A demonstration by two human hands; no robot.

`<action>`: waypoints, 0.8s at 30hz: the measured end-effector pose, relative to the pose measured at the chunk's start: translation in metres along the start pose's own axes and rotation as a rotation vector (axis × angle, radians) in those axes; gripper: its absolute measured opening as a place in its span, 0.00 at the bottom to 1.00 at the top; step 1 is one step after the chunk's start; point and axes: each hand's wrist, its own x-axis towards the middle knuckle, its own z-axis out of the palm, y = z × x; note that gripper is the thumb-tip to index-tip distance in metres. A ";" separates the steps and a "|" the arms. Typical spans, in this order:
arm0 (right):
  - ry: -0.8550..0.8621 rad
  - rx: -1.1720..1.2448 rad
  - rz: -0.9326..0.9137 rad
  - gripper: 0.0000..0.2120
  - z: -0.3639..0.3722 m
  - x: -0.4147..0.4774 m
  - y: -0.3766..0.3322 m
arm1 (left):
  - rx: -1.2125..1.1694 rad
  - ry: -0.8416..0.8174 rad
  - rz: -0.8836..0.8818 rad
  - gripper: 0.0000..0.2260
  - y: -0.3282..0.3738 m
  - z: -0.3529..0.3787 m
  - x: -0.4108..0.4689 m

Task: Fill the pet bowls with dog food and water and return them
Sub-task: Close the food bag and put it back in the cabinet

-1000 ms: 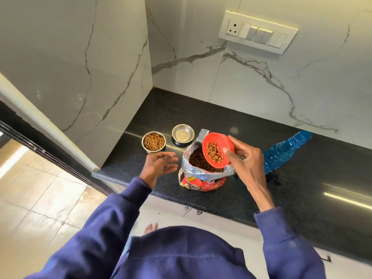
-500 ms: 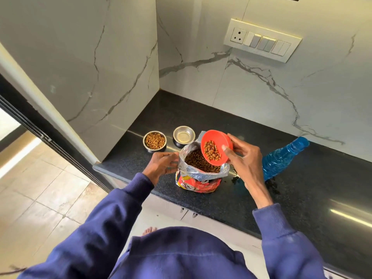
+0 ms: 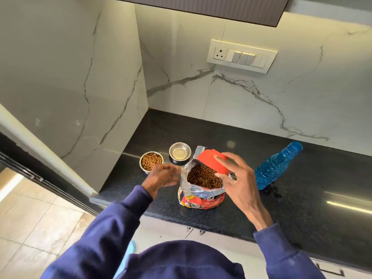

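An open dog food bag (image 3: 201, 200) stands on the black counter (image 3: 302, 208), its mouth full of kibble. My right hand (image 3: 237, 178) grips a small red bowl (image 3: 211, 164), tipped mouth-down over the bag's opening. My left hand (image 3: 163, 176) is open, its fingertips at the bag's left edge. Left of the bag sit two steel pet bowls: one (image 3: 151, 162) filled with kibble, the other (image 3: 179, 153) behind it holding a little pale liquid. A blue water bottle (image 3: 275, 168) leans at the right.
Marble walls close the counter's left and back sides, with a switch panel (image 3: 241, 56) on the back wall. The counter's front edge runs above white drawers (image 3: 193, 232). Tiled floor (image 3: 30, 228) lies at lower left.
My right hand has turned the red bowl from facing up with kibble to mouth-down over the bag. My left hand stays at the bag's left edge. The camera tilted upward.
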 end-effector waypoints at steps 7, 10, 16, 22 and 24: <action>0.156 0.192 0.167 0.29 -0.005 0.003 -0.005 | 0.436 0.007 0.106 0.11 0.023 0.016 0.010; 0.210 0.460 0.454 0.27 -0.013 0.009 -0.009 | 0.569 -0.007 0.116 0.11 0.027 0.015 0.010; 0.150 0.744 0.615 0.23 -0.063 0.023 -0.028 | 0.879 -0.045 0.353 0.13 0.084 0.013 -0.001; 0.154 0.555 0.404 0.07 -0.157 0.078 -0.069 | 0.630 0.101 1.172 0.16 0.231 0.058 -0.047; 0.179 0.526 0.330 0.07 -0.189 0.102 -0.085 | 0.560 0.199 1.362 0.17 0.273 0.076 -0.057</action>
